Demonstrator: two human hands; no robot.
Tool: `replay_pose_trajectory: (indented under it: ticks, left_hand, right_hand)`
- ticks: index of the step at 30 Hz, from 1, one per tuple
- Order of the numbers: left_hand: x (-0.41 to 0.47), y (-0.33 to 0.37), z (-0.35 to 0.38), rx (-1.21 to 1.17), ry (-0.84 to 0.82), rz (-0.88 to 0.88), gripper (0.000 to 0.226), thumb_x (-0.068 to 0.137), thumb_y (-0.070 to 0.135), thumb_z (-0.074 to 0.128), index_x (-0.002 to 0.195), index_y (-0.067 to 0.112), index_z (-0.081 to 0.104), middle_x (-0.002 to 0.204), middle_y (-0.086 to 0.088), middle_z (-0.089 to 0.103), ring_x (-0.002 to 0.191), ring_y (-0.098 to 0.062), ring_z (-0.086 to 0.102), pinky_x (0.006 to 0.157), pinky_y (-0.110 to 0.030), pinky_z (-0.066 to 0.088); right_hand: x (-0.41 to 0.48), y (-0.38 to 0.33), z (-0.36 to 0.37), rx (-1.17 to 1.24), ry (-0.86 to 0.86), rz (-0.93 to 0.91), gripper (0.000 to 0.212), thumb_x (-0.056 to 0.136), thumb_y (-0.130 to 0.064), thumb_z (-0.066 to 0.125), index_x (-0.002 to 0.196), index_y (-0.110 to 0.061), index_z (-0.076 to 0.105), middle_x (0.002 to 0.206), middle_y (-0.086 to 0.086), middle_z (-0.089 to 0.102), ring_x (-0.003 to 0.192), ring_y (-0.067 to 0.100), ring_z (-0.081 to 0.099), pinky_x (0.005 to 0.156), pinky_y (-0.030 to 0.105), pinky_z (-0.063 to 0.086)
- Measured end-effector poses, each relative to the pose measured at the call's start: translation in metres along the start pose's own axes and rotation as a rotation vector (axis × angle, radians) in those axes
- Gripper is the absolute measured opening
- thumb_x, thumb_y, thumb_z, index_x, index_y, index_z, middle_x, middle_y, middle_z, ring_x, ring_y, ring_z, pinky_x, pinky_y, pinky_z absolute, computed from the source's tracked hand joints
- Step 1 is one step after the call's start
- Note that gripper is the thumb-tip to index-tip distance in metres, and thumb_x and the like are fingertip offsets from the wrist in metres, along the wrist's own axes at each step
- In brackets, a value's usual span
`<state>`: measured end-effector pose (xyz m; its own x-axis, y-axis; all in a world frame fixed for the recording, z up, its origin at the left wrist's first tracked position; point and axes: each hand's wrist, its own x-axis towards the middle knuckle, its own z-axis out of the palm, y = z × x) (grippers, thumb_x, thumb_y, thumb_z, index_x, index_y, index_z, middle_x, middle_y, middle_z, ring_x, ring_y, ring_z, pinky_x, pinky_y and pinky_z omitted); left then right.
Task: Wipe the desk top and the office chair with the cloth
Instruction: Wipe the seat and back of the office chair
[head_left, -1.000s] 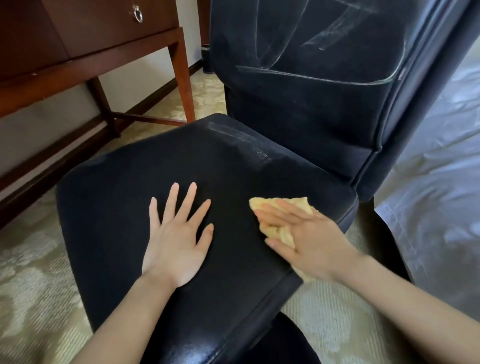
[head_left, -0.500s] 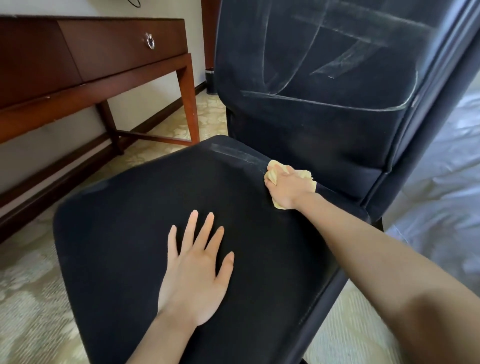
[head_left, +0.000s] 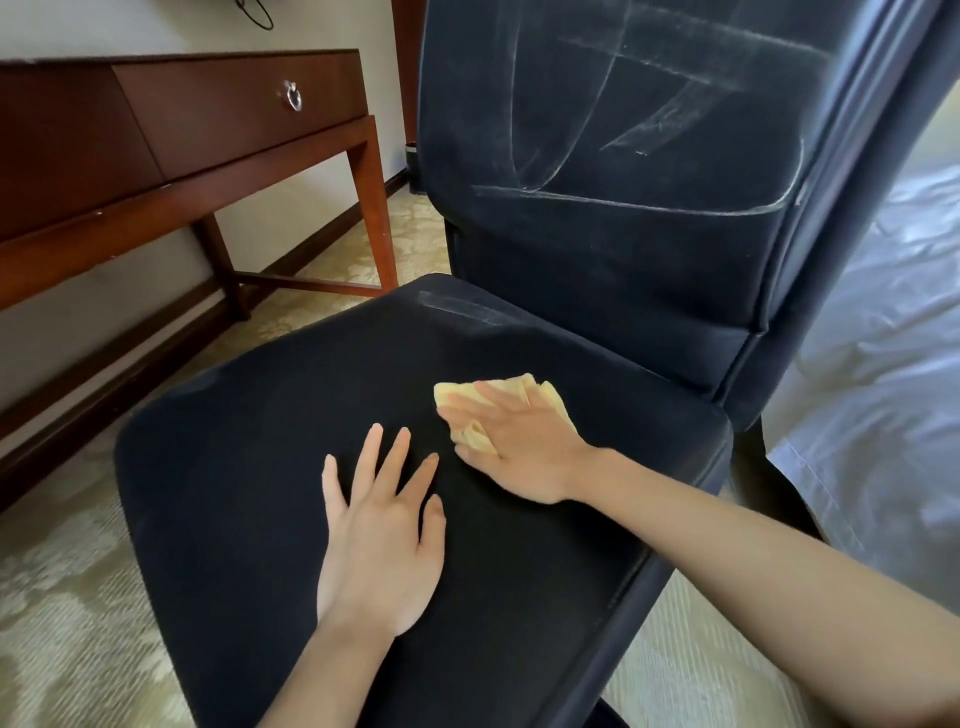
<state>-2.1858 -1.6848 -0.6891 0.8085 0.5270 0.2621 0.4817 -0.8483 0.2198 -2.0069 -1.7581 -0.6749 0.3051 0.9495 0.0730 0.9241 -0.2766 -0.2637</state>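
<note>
A black office chair fills the view, its seat (head_left: 249, 441) in front of me and its backrest (head_left: 623, 156) streaked with pale wipe marks. My right hand (head_left: 519, 447) lies flat with straight fingers on a crumpled yellow cloth (head_left: 540, 389) and presses it onto the seat, a little in front of the backrest. My left hand (head_left: 384, 540) rests flat on the middle of the seat, fingers spread, holding nothing. The wooden desk (head_left: 208, 119) stands at the upper left; its top is out of view.
The desk's front shows a drawer with a metal ring pull (head_left: 292, 96), and its leg (head_left: 371, 208) stands close to the seat's far corner. Patterned carpet (head_left: 62, 623) surrounds the chair. A grey sheet-covered bed (head_left: 883, 364) lies to the right.
My right hand pushed the cloth from the seat's near right up to the foot of the backrest, then drew it back toward the seat's middle. My left hand stayed flat on the seat.
</note>
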Motion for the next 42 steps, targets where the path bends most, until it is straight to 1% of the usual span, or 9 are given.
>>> replay_pose_trajectory:
  ticks: [4, 7, 12, 17, 21, 29, 32, 38, 42]
  left_hand:
    - [-0.003, -0.005, -0.003, -0.044, 0.023, -0.001, 0.048, 0.098, 0.035, 0.027, 0.146, 0.033, 0.033, 0.159, 0.008, 0.012, 0.135, 0.001, -0.027, 0.108, -0.031, -0.03]
    - [-0.004, -0.007, -0.003, -0.049, 0.027, 0.003, 0.047, 0.099, 0.037, 0.028, 0.145, 0.034, 0.033, 0.158, 0.009, 0.013, 0.136, 0.002, -0.024, 0.108, -0.03, -0.029]
    - [-0.004, -0.007, -0.003, -0.025, 0.017, -0.002, 0.049, 0.098, 0.042, 0.024, 0.146, 0.036, 0.03, 0.158, 0.012, 0.008, 0.137, 0.001, -0.024, 0.109, -0.032, -0.028]
    - [-0.005, -0.003, -0.002, 0.064, -0.02, 0.004, 0.053, 0.099, 0.046, 0.018, 0.15, 0.032, 0.02, 0.153, 0.015, -0.014, 0.134, -0.002, -0.031, 0.106, -0.033, -0.031]
    - [-0.004, 0.008, -0.001, 0.135, -0.09, 0.005, 0.071, 0.089, 0.052, -0.017, 0.151, 0.025, 0.004, 0.15, 0.013, -0.032, 0.13, -0.007, -0.043, 0.104, -0.036, -0.033]
    - [-0.003, 0.038, 0.008, 0.032, -0.126, -0.084, 0.064, 0.088, 0.05, -0.005, 0.145, 0.026, -0.017, 0.144, 0.006, -0.039, 0.134, -0.015, -0.039, 0.11, -0.041, -0.023]
    - [0.0, 0.053, 0.013, 0.001, -0.122, -0.137, 0.062, 0.093, 0.048, 0.001, 0.149, 0.023, -0.013, 0.149, 0.001, -0.034, 0.133, -0.017, -0.037, 0.11, -0.042, -0.021]
    - [0.011, 0.079, 0.013, -0.354, -0.142, -0.297, 0.06, 0.1, 0.044, 0.021, 0.152, 0.024, -0.004, 0.157, 0.0, -0.021, 0.141, -0.015, -0.028, 0.114, -0.036, -0.019]
    - [0.017, 0.086, 0.003, -0.802, -0.124, -0.377, 0.055, 0.101, 0.037, 0.032, 0.151, 0.029, 0.01, 0.159, 0.007, -0.009, 0.142, -0.006, -0.023, 0.117, -0.032, -0.012]
  right_hand:
    - [-0.06, -0.004, 0.003, -0.031, -0.059, -0.113, 0.051, 0.099, -0.047, 0.025, 0.148, -0.034, 0.021, 0.157, -0.016, 0.013, 0.141, 0.001, -0.011, 0.105, 0.021, -0.023]
    - [-0.104, -0.006, 0.001, -0.074, -0.098, -0.159, 0.053, 0.1, -0.048, 0.023, 0.15, -0.038, 0.012, 0.157, -0.022, 0.0, 0.14, -0.001, -0.02, 0.114, 0.037, -0.019]
    - [-0.145, 0.02, -0.016, 0.043, -0.065, -0.171, 0.048, 0.099, -0.044, 0.031, 0.146, -0.037, 0.028, 0.152, -0.028, 0.015, 0.143, -0.005, 0.0, 0.117, 0.021, -0.004]
    - [-0.144, 0.082, -0.038, -0.071, 0.028, 0.226, 0.055, 0.092, -0.051, 0.021, 0.146, -0.042, 0.024, 0.152, -0.026, 0.017, 0.141, -0.004, 0.014, 0.117, 0.024, 0.018]
    - [-0.115, 0.109, -0.041, -0.107, 0.033, 0.457, 0.063, 0.09, -0.057, 0.019, 0.149, -0.035, 0.022, 0.154, -0.013, 0.025, 0.135, 0.015, 0.036, 0.106, 0.029, 0.033]
    - [-0.034, 0.126, -0.03, -0.041, 0.085, 0.695, 0.051, 0.097, -0.048, 0.025, 0.14, -0.023, 0.035, 0.152, 0.002, 0.028, 0.122, 0.031, 0.046, 0.093, 0.038, 0.031]
    - [-0.011, 0.12, -0.025, 0.018, 0.063, 0.752, 0.057, 0.097, -0.045, 0.027, 0.149, -0.023, 0.02, 0.158, 0.008, 0.014, 0.135, 0.029, 0.034, 0.105, 0.04, 0.025]
    - [0.019, 0.077, -0.012, -0.068, 0.067, 0.51, 0.047, 0.094, -0.044, 0.03, 0.14, -0.033, 0.03, 0.146, 0.004, 0.038, 0.134, 0.029, 0.03, 0.107, 0.045, 0.016]
    - [0.017, 0.042, -0.002, -0.102, -0.001, 0.259, 0.052, 0.098, -0.045, 0.029, 0.148, -0.033, 0.023, 0.154, -0.006, 0.026, 0.144, 0.019, 0.011, 0.115, 0.046, 0.0]
